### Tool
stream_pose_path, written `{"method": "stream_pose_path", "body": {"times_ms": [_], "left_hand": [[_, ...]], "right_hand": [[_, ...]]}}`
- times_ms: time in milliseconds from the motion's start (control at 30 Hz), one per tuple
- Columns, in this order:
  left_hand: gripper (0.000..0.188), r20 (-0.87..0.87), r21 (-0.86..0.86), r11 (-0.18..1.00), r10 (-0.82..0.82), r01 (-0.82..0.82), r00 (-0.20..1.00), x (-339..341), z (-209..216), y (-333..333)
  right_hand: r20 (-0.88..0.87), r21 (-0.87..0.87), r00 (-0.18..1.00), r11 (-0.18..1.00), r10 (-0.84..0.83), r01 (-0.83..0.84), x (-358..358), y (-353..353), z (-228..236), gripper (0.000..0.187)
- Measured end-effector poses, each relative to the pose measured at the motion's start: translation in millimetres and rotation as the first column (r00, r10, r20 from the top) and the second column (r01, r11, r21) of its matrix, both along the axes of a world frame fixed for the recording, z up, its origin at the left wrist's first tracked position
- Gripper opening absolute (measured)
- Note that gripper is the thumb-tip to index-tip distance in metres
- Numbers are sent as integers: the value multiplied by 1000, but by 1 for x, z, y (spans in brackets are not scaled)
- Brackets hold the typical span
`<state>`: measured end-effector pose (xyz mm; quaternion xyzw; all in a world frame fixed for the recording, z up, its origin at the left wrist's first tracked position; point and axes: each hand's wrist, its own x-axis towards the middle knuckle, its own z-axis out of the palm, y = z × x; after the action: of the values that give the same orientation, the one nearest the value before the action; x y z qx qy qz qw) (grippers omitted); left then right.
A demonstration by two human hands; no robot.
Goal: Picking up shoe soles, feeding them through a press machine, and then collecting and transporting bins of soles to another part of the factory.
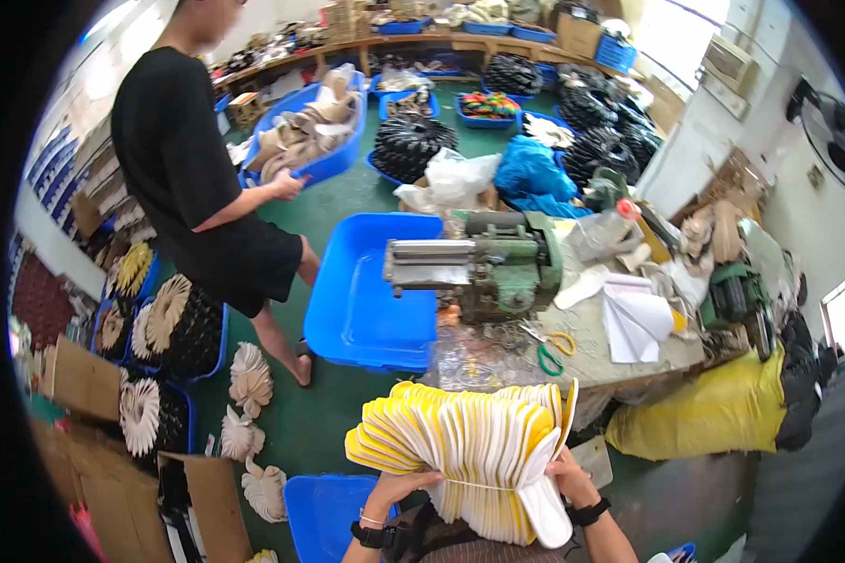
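Note:
A thick bundle of yellow and white shoe insoles (455,427) is held over my lap, bound round the middle by a thin white string. My left hand (407,486) is closed on its left side, near the string. At the other end, my right hand (570,477) grips the outermost insoles, where a white one tilts away from the row. Parts of the fingers of both hands are hidden by the bundle. Just beyond it, scissors (556,349) with green and orange handles lie on the worktable (582,330).
A green roller machine (512,267) stands on the table, beside a large blue bin (352,281). Another blue bin (324,516) sits at my lower left. At left a person (183,141) carries a blue basket (333,164) of beige pieces. A yellow sack (704,408) lies at right.

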<state>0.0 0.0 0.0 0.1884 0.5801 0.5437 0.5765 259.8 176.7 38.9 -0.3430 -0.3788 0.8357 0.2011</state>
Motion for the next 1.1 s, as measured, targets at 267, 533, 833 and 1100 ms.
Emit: {"method": "stream_pose_path", "body": {"times_ms": [267, 533, 833, 1100], "left_hand": [[45, -184, -36, 991, -136, 131, 974, 57, 23, 127], [62, -649, -89, 995, -83, 33, 756, 136, -52, 277], [48, -773, -546, 810, -585, 212, 245, 183, -22, 380], [33, -986, -136, 788, -164, 601, -8, 237, -6, 517]], "right_hand": [[3, 91, 996, 992, 85, -85, 78, 114, 3, 64], [618, 442, 783, 793, 69, -419, 147, 308, -21, 50], [810, 557, 495, 679, -315, -479, 125, 373, -116, 52], [703, 711, 376, 597, -603, -371, 112, 401, -136, 38]]}}
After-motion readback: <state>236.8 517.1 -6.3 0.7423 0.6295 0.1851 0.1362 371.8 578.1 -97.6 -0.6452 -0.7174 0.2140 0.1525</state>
